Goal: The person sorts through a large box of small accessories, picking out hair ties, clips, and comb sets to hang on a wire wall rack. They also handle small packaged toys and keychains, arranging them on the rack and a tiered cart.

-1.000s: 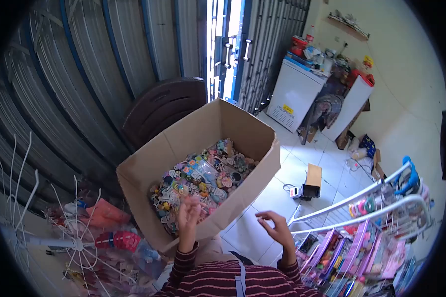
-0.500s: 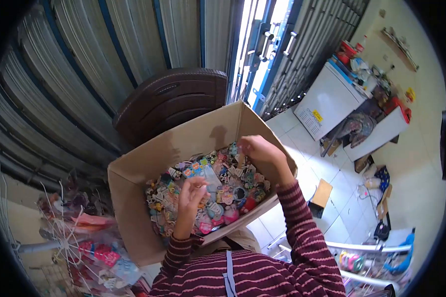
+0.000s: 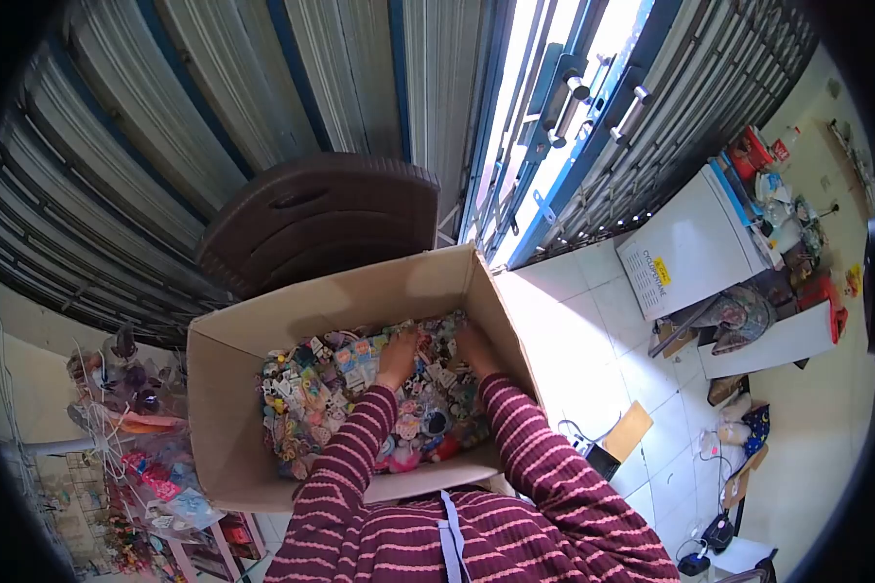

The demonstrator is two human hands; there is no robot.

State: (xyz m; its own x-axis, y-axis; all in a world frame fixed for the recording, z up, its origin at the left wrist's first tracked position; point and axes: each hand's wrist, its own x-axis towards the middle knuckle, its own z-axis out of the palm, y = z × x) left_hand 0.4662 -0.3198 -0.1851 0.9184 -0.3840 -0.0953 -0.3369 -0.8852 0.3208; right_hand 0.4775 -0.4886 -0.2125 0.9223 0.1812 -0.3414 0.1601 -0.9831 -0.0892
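Daylight blazed white through the doorway [image 3: 554, 121] and glared off the tiled floor [image 3: 566, 340], while soft shadows lay inside the cardboard box [image 3: 228, 418]. Wide-angle distortion bowed the metal shutter [image 3: 350, 83], and black vignetting swallowed the corners.

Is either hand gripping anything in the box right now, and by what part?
It cannot be told: the left hand and right hand are among the small trinkets in the cardboard box, their fingers too unclear to show a hold.

At lower centre, counted one left hand [image 3: 399, 360], one right hand [image 3: 473, 350], one cardboard box [image 3: 226, 408] and uncountable trinkets [image 3: 299, 400]; upper left, one brown chair [image 3: 326, 219]; upper right, one yellow-labelled appliance [image 3: 698, 238].
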